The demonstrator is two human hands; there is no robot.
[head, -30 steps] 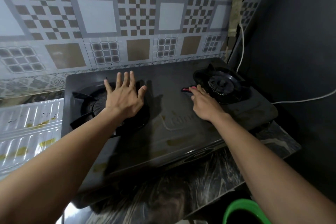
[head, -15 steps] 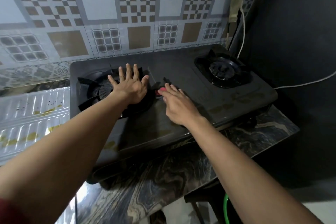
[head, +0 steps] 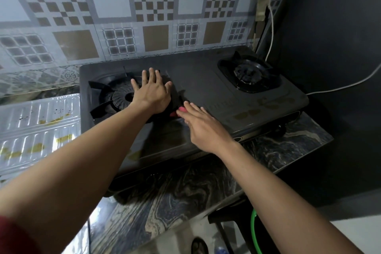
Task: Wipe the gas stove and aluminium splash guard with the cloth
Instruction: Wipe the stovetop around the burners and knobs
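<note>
While flat on the gas stove (head: pixel 216 88): left hand (head: pixel 152 94) splayed, right hand (head: pixel 203 128) pressing pink cloth (head: pixel 179 112).

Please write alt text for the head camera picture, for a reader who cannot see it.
A person's right hand presses a pink cloth on a dark gas stove, while the left hand lies flat, fingers spread, over the left burner. A stained aluminium splash guard stands left.

Dark marbled counter (head: pixel 185 198) carries the gas stove (head: pixel 206 88) (2 burners) and, beside it, the aluminium splash guard (head: pixel 39 126)
</note>
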